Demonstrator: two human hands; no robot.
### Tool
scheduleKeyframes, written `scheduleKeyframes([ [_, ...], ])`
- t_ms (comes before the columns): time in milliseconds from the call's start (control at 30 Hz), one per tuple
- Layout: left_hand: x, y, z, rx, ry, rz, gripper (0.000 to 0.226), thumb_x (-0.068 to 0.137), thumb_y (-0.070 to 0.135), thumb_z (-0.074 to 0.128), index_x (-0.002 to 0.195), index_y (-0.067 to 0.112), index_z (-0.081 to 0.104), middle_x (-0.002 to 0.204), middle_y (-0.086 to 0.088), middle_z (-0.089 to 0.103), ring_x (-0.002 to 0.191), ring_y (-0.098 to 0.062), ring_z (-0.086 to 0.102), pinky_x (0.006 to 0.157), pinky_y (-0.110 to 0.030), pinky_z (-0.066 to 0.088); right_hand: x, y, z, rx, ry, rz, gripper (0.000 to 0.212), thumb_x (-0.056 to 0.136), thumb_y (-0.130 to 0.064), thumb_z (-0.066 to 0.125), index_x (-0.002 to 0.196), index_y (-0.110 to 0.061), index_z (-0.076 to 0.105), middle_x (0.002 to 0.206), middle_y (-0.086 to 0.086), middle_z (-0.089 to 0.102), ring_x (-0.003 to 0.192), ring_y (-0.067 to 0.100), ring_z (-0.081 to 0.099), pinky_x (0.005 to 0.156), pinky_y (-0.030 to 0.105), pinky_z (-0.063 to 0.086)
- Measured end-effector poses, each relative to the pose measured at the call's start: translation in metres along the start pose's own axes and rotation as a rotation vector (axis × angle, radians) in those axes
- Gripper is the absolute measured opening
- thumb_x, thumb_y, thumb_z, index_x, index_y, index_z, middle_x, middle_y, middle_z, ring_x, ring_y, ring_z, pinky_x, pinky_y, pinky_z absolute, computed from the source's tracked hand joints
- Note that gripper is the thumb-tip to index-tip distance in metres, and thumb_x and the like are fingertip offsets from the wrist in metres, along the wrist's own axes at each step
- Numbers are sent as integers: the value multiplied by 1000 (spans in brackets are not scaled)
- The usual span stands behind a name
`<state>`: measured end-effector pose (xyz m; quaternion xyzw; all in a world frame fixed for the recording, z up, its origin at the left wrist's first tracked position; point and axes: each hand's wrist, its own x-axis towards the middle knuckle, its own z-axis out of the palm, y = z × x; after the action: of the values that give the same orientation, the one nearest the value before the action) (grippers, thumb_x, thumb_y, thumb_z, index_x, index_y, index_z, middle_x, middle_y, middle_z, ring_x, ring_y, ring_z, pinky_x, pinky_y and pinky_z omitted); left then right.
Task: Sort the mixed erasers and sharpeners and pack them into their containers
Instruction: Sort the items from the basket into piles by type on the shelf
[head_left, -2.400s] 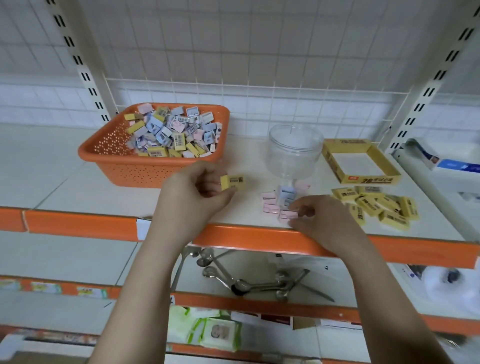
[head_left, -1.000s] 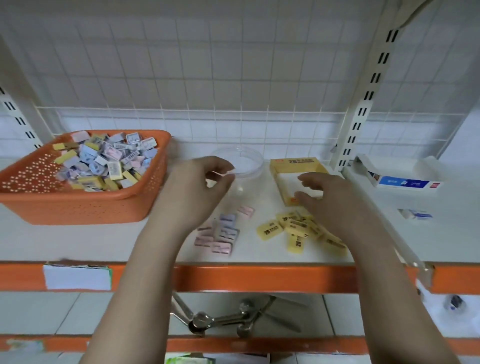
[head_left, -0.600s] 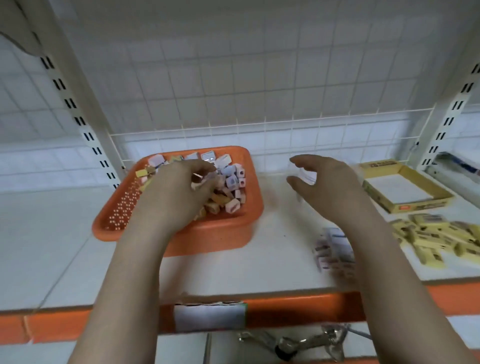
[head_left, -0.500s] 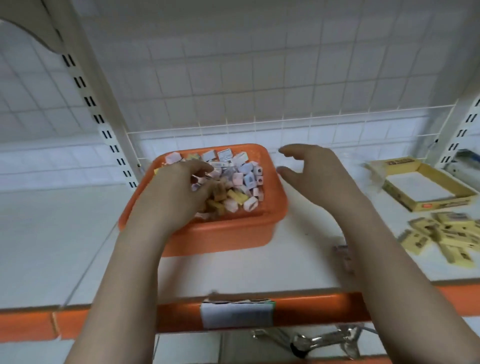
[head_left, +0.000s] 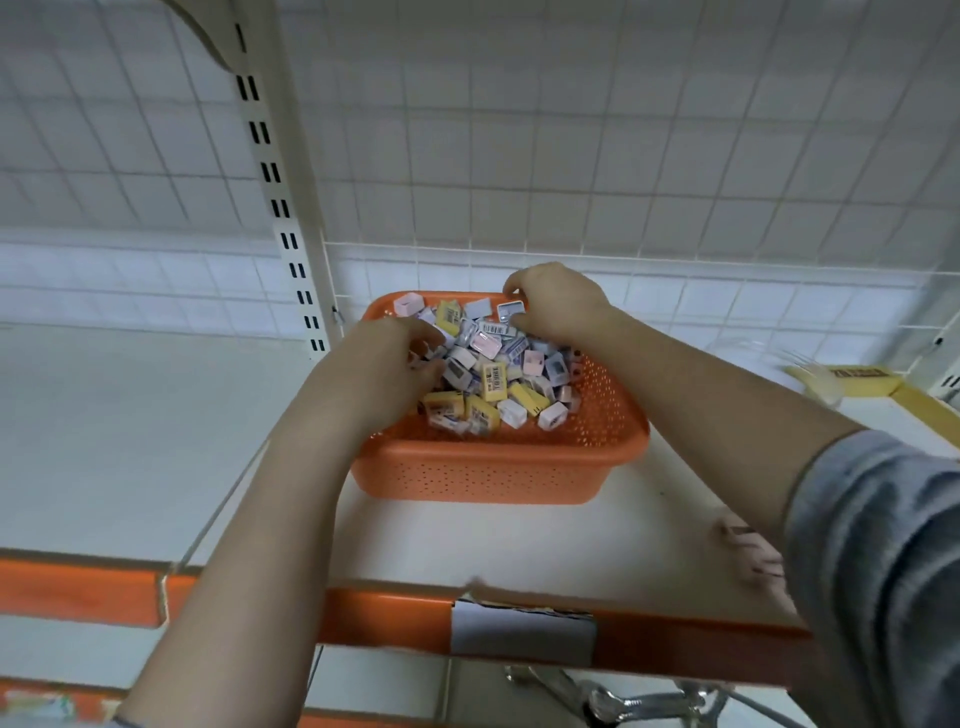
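Observation:
An orange perforated basket (head_left: 613, 415) stands on the white shelf and holds a mixed pile of yellow erasers and pastel sharpeners (head_left: 493, 369). My left hand (head_left: 384, 369) is dug into the left side of the pile, its fingers curled round small pieces there. At the basket's far right corner, my right hand (head_left: 556, 306) curls its fingertips onto a pale sharpener (head_left: 511, 310). A yellow cardboard box (head_left: 857, 374) and a blurred clear jar (head_left: 753, 348) sit at the right. Several pink sharpeners (head_left: 748, 551) lie near the front edge, partly behind my right arm.
The shelf has an orange front lip (head_left: 395, 613) with a grey label (head_left: 519, 631). A wire grid backs the shelf, and a slotted upright (head_left: 280, 208) rises at the left. Metal utensils (head_left: 623, 701) lie on the shelf below.
My right hand has moved from above the shelf into the basket's far corner. My left hand stays dug into the pile. The view has shifted left, onto the basket.

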<state>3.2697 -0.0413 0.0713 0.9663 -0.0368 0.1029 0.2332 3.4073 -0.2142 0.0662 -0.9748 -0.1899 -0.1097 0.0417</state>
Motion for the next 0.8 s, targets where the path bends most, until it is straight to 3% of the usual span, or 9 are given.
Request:
scheduleKeyframes([
  [200,2,-4,-1,-18,-1,14,28,90,28,57,117,23,63,114,0,64,102,-16,59,88,-30,47,15,3,20,-99,28,12,30,84,-5,56,111,-16,64,110,7,57,96,28,58,67,30,42],
  [400,12,-12,1,2,32,-4,26,89,26,57,114,26,64,109,-1,66,93,-18,62,86,-39,52,18,6,22,-133,74,-7,21,88,-15,60,108,-11,63,111,7,55,96,27,57,70,32,43],
  [600,21,-13,4,18,49,-18,28,90,24,54,117,22,63,113,-2,65,95,-20,62,85,-38,52,14,5,19,-63,77,-4,21,88,-16,62,108,-11,58,109,7,58,97,27,56,71,32,44],
  [800,37,-11,7,24,47,-30,30,91,20,52,118,19,63,115,-2,64,98,-19,60,85,-35,51,14,6,15,65,59,86,20,86,-10,63,106,-11,66,110,7,57,97,25,58,70,30,44],
])
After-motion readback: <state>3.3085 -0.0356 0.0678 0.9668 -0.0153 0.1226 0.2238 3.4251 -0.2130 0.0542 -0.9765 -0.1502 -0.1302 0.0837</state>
